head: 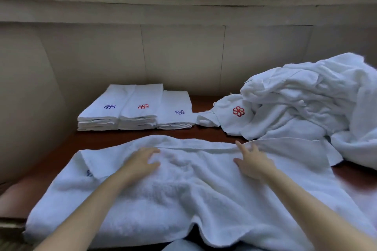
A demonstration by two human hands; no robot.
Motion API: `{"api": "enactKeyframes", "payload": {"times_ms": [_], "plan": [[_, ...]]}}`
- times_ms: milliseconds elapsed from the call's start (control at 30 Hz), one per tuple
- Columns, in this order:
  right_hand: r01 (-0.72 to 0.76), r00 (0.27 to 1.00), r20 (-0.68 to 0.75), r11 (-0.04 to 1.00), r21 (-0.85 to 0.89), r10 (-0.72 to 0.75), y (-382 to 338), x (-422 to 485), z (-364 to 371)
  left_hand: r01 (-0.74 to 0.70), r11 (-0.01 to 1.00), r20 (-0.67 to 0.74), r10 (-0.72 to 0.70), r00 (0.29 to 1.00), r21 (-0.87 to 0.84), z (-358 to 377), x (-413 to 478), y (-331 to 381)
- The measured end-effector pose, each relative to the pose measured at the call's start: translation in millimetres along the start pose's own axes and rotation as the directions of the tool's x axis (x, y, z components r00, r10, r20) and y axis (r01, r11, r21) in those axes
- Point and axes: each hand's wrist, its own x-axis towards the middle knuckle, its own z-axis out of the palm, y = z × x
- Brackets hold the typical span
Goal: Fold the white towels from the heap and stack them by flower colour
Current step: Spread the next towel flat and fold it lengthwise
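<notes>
Towel flattening on the bench.
Left hand (pixel 140 161) and right hand (pixel 252 162) are pressing the spread towel (pixel 183 193), grip apart, fingers straight.

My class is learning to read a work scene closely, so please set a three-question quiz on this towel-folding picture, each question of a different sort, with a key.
1. True or false: three folded stacks stand side by side at the back of the table.
2. Multiple choice: the flower on the middle stack is A) blue, B) red, C) green.
3. Short answer: what do the left hand and right hand rest on?

Key
1. True.
2. B.
3. The spread towel, with fingers relaxed; the unfolded heap lies to the right.
</notes>
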Motion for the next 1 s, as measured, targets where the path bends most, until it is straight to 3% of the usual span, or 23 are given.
{"api": "enactKeyframes", "payload": {"times_ms": [100, 200, 300, 433, 533, 600, 700, 767, 867, 1000], "plan": [[-0.083, 0.987, -0.129, 0.990, 0.111, 0.097, 8.8, 18.7, 5.0, 0.204, 0.926, -0.302, -0.105, 0.947, 0.318, -21.6, -8.1, -47.2], [-0.125, 0.976, -0.165, 0.988, 0.090, 0.139, 13.7, 35.7, 12.9, 0.443, 0.827, -0.433, -0.278, 0.858, 0.347, -41.9, -10.4, -81.2], [-0.106, 0.976, -0.183, 0.992, 0.069, 0.117, 9.6, 49.7, 14.6, 0.545, 0.809, -0.350, -0.455, 0.819, 0.222, -61.1, -1.2, -99.4], [-0.126, 0.959, -0.247, 0.990, 0.069, 0.140, 5.1, 61.4, 8.9, 0.569, 0.808, -0.294, -0.512, 0.807, 0.156, -65.5, 18.9, -107.3], [-0.077, 0.970, -0.237, 0.994, -0.071, 0.058, 0.0, 71.3, 1.1, 0.589, 0.806, -0.313, -0.548, 0.776, 0.050, -74.6, 45.4, -103.1], [-0.039, 0.985, -0.171, 0.989, -0.143, 0.015, -9.6, 77.3, -8.4, 0.552, 0.829, -0.273, -0.512, 0.815, 0.093, -79.2, 64.4, -101.3], [-0.015, 0.995, -0.096, 0.986, -0.168, -0.002, -23.9, 86.9, -18.1, 0.382, 0.916, -0.191, -0.356, 0.915, 0.123, -82.0, 88.8, -104.4], [-0.024, 0.997, -0.073, 0.981, -0.194, 0.010, -30.0, 92.6, -21.8, 0.333, 0.931, -0.176, -0.306, 0.935, 0.149, -86.1, 98.2, -109.7], [-0.087, 0.973, -0.222, 0.994, -0.072, 0.069, -37.0, 98.3, -22.9, 0.326, 0.930, -0.102, -0.313, 0.944, 0.169, -94.9, 103.5, -113.3], [0.004, 0.832, -0.550, 0.991, 0.135, 0.071, -43.6, 100.1, -22.2, 0.351, 0.914, 0.136, -0.382, 0.914, 0.205, -107.8, 102.9, -107.1]]}}
